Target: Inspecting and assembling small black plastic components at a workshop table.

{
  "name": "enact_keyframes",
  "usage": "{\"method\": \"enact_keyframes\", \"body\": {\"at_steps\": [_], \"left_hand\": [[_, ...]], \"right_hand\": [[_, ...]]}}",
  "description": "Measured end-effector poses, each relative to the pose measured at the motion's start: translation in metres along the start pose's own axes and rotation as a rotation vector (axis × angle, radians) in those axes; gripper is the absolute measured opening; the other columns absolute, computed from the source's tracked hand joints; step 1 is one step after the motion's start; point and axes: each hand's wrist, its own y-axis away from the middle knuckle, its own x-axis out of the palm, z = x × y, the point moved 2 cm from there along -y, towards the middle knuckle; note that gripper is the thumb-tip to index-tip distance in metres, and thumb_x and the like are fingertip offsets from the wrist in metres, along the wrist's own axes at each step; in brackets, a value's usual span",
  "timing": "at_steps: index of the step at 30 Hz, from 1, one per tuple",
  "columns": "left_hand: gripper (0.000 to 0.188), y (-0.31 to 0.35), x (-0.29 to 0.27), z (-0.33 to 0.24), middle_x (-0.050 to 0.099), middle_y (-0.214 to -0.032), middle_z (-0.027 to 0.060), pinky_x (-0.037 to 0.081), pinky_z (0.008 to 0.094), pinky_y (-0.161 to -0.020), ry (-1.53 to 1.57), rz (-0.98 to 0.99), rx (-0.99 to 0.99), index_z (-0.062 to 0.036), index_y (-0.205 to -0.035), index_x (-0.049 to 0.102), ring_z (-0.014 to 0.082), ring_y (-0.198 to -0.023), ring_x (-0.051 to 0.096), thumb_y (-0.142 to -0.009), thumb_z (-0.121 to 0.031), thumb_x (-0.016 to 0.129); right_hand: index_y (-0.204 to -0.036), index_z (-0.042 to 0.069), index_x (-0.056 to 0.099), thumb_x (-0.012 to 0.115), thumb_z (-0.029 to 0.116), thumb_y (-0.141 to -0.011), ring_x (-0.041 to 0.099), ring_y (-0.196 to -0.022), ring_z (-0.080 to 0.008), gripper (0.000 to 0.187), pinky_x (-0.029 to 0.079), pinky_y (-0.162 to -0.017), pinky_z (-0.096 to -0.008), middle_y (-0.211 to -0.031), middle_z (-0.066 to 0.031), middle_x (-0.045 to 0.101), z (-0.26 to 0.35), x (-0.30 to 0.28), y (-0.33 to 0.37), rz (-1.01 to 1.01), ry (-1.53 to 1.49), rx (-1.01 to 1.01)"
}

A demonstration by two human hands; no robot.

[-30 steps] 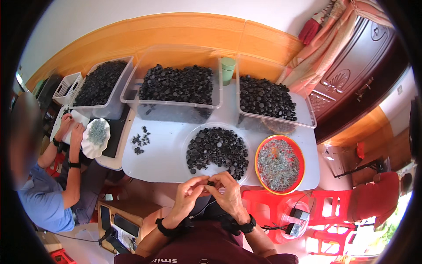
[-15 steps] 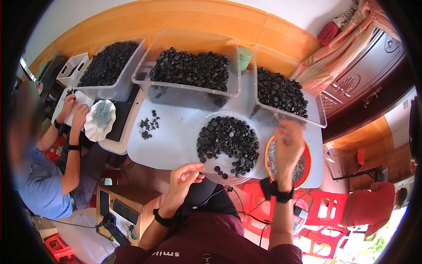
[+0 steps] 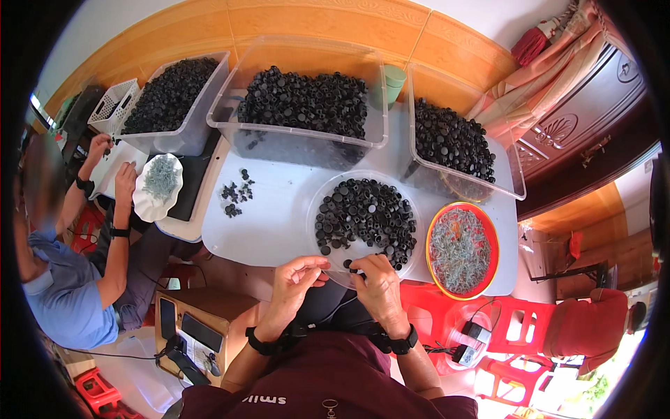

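Observation:
My left hand hovers at the near edge of a round clear tray, thumb and forefinger pinched together. Whatever sits in that pinch is too small to make out. Beside it, my right hand reaches over the tray's near rim, its fingertips closed on a small black cap. Another black cap lies just left of those fingertips. A heap of black caps fills most of the tray. Right of the tray stands a red bowl with a yellow rim, full of thin silvery screws.
Clear bins of black parts line the table's far side. A small group of black pieces lies left of the tray. At the left, a person in a blue shirt works by a white scalloped dish. Red stools stand at the right.
My right hand has come from above the red bowl leftward to the tray's near edge, onto a black cap. My left hand stays about where it was. The neighbour's hands have shifted slightly.

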Motion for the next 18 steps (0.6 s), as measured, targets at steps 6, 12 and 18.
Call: {"method": "enact_keyframes", "body": {"at_steps": [6,12,18], "left_hand": [[0.02,0.0,0.013,-0.008,0.064,-0.097,0.0124,0.051,0.0267,-0.073,-0.02,0.032,-0.024,0.0033,-0.105,0.059,0.0146,-0.081,0.062,-0.088,-0.006,0.054],[0.019,-0.003,0.033,0.005,0.065,-0.093,0.0091,0.052,0.025,-0.075,0.048,0.106,-0.055,0.0038,-0.104,0.059,0.013,-0.083,0.062,-0.085,-0.001,0.058],[0.015,-0.008,0.036,0.011,0.065,-0.089,0.0078,0.052,0.0245,-0.075,0.124,0.168,-0.057,0.0035,-0.098,0.06,0.012,-0.081,0.062,-0.083,0.001,0.062]], "right_hand": [[-0.088,0.005,0.056,0.06,-0.002,-0.069,0.057,-0.069,-0.0307,0.021,0.047,-0.06,-0.0394,-0.082,-0.0107,0.056,0.005,-0.006,0.002,-0.1,-0.058,0.07],[-0.089,0.003,0.057,0.062,-0.009,-0.067,0.061,-0.068,-0.0255,0.026,0.051,-0.057,-0.0316,-0.083,-0.0107,0.057,0.022,-0.013,0.006,-0.162,-0.194,0.022],[-0.101,0.008,0.058,0.063,-0.005,-0.067,0.06,-0.07,-0.0251,0.037,0.05,-0.059,-0.0343,-0.085,-0.007,0.058,0.027,-0.018,0.015,-0.228,0.0,-0.154]]}}
